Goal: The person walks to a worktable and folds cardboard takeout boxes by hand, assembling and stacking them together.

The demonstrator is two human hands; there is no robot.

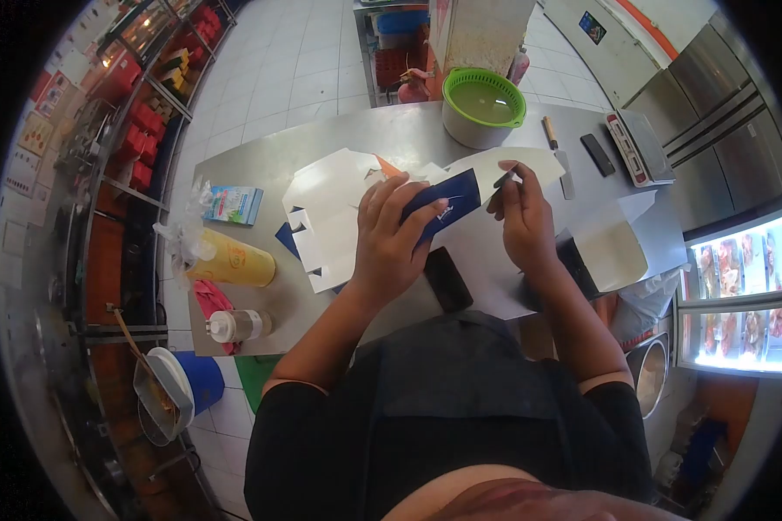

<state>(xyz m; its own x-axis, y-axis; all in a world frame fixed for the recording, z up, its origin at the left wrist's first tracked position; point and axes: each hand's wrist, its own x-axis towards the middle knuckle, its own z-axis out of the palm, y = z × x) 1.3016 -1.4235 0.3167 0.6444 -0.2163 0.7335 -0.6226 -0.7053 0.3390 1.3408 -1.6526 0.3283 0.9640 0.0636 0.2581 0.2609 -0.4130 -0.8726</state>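
Observation:
My left hand (389, 234) grips a dark blue folded carton (462, 193) with small white lettering, held at a tilt above the table. Beside it my right hand (526, 227) is raised, its fingers pinching a small dark object (502, 180) whose kind I cannot make out. Under and behind my left hand lies a cut white cardboard sheet (326, 187) with notched edges and blue showing beneath. Another pale sheet (530, 163) lies past my right hand. A black phone (448, 280) rests on the table near my apron.
On the steel table (261, 148) stand a green-rimmed bucket (447, 113), a yellow cylinder (239, 259), a capped bottle (243, 326) and a blue packet (236, 206). A knife (566, 178), a dark slab-like device (597, 154) and a scale (639, 149) are at the right. An open white box (613, 252) sits by my right forearm.

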